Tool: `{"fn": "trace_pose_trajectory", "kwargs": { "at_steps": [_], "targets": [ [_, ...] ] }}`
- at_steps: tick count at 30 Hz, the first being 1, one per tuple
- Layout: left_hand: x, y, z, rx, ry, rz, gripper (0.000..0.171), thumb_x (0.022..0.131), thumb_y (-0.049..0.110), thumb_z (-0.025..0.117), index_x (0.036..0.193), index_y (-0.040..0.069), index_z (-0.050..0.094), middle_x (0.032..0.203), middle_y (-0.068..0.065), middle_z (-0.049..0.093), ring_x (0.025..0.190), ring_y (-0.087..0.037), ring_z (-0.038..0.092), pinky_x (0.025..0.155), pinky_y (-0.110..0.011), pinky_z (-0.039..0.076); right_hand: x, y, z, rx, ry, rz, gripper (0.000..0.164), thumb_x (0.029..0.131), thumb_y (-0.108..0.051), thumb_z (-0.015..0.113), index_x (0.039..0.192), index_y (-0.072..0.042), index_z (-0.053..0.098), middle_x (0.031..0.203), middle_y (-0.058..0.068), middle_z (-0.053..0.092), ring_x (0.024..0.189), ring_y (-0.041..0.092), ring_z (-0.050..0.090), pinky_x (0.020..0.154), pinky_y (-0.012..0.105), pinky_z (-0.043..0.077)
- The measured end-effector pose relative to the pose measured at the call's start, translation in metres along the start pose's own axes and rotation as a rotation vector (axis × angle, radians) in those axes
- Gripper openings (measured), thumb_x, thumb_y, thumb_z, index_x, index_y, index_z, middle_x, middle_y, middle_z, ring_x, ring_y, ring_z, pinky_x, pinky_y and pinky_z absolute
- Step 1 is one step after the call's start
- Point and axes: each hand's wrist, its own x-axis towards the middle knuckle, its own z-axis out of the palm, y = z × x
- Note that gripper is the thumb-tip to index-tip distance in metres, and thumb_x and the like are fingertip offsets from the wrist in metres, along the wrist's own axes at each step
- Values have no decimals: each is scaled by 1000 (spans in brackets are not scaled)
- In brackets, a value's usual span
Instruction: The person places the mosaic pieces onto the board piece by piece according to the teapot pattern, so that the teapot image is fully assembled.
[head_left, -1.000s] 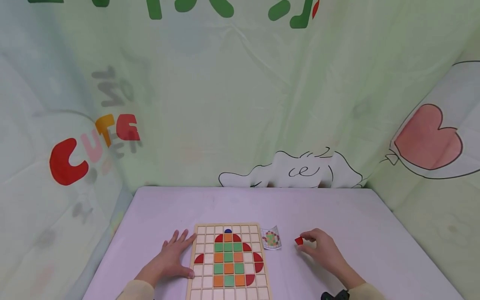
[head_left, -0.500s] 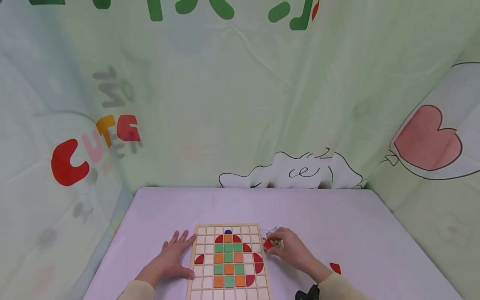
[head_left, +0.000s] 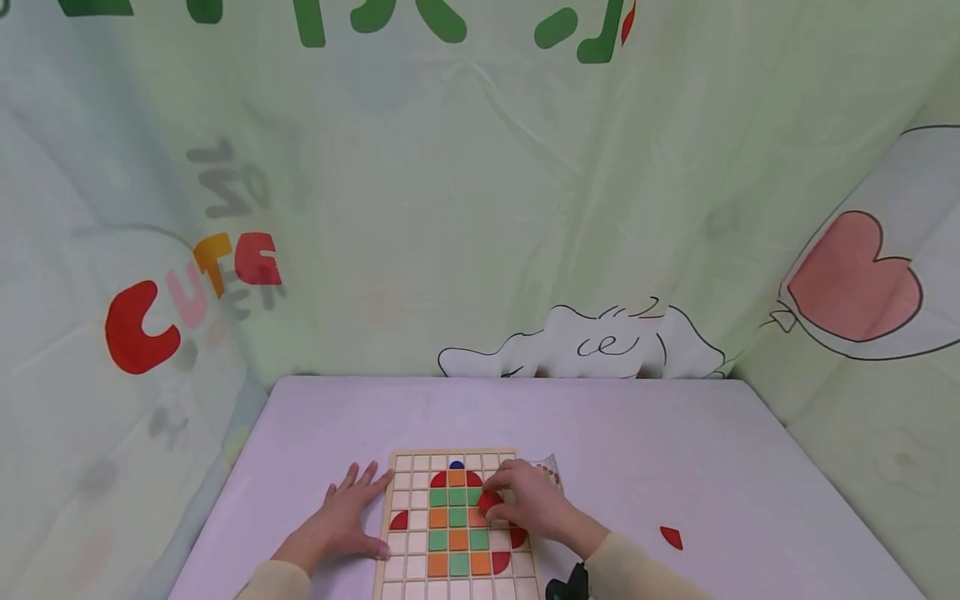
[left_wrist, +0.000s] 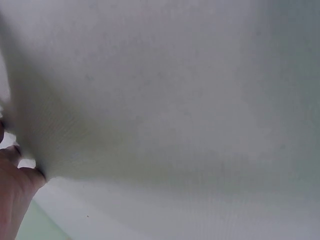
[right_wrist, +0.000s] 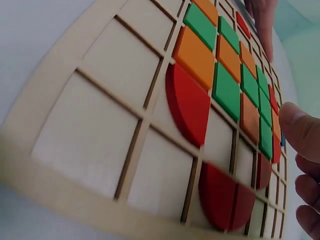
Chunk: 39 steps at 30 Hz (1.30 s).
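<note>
A wooden grid board (head_left: 397,567) lies on the table, with green and orange squares (right_wrist: 227,90) in its middle columns. Several red quarter-circle pieces (right_wrist: 190,102) sit around them, and a blue piece (head_left: 456,465) is at the top. My left hand (head_left: 337,521) rests at the board's left edge with fingers spread, the thumb over the rim. My right hand (head_left: 536,504) pinches a red quarter-circle piece (head_left: 488,501) over the right half of the board, hiding some cells and pieces. The right wrist view shows my thumb (right_wrist: 302,132) and curled fingers at its right edge.
A small picture card (head_left: 553,468) lies right of the board, mostly covered by my right hand. Another red quarter-circle piece (head_left: 671,537) lies on the table (head_left: 637,425) at the right. Printed cloth walls (head_left: 375,208) stand behind and beside the table.
My right hand has carried the red piece leftward from the table, past the card, to over the board. The loose red piece at the right has come into sight. My left hand stays put.
</note>
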Motion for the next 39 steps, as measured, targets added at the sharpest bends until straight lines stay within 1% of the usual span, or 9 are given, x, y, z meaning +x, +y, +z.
{"fn": "trace_pose_trajectory", "kwargs": {
  "at_steps": [4,9,13,18,22,26,30,34,39],
  "targets": [
    [0,0,-1,9,-5,-7,116,58,39,98,157,13,42,166,-23,29,155,-52,11,119,-77,12,7,-10,5,-9,-40,-39,28,85,-25,84,107,-9,79,101,-2,70,92,14,55,77,23,55],
    [2,-1,0,19,-2,-16,117,58,39,98,157,13,41,167,-22,29,155,-52,12,119,-76,13,17,-21,9,-32,-81,-76,26,85,-25,84,107,-10,80,98,-5,68,91,13,55,79,25,54],
    [3,-1,0,22,-5,-16,117,58,40,98,157,13,41,167,-22,28,156,-52,11,119,-76,13,25,-28,16,-88,-96,-128,24,85,-24,84,105,-12,80,98,-6,69,90,10,55,81,24,53],
    [4,-2,0,34,-4,-15,117,58,40,98,157,13,41,167,-22,29,156,-51,12,119,-76,13,34,-41,23,-154,-126,-191,27,84,-25,85,106,-11,80,100,-4,72,90,8,56,82,21,53],
    [4,-1,-1,30,-9,-14,117,58,40,98,157,13,42,167,-22,29,156,-52,12,119,-76,13,40,-52,29,-195,-153,-195,26,83,-25,86,106,-14,81,99,-7,73,90,5,58,84,20,53],
    [2,-1,-1,26,-7,-5,116,58,40,98,156,12,42,166,-23,29,155,-52,12,118,-77,14,46,-58,36,-207,-176,-175,27,84,-29,86,107,-16,81,98,-9,72,88,3,56,84,19,53],
    [1,-1,-2,23,-2,0,116,59,41,98,156,12,42,166,-23,29,155,-52,13,118,-77,14,49,-62,42,-196,-192,-131,29,84,-31,85,109,-18,81,97,-10,71,85,2,51,80,18,49],
    [1,0,-2,17,-7,-11,115,60,41,97,156,13,42,167,-22,29,155,-52,12,119,-76,13,51,-65,46,-208,-194,-104,30,84,-32,85,111,-20,81,95,-11,70,83,2,49,77,16,47],
    [2,0,-2,18,-14,-24,114,60,42,97,157,15,42,167,-21,28,156,-51,11,120,-75,12,54,-65,49,-222,-189,-131,29,84,-29,85,111,-19,80,91,-11,68,80,3,48,75,16,46]
  ]
}}
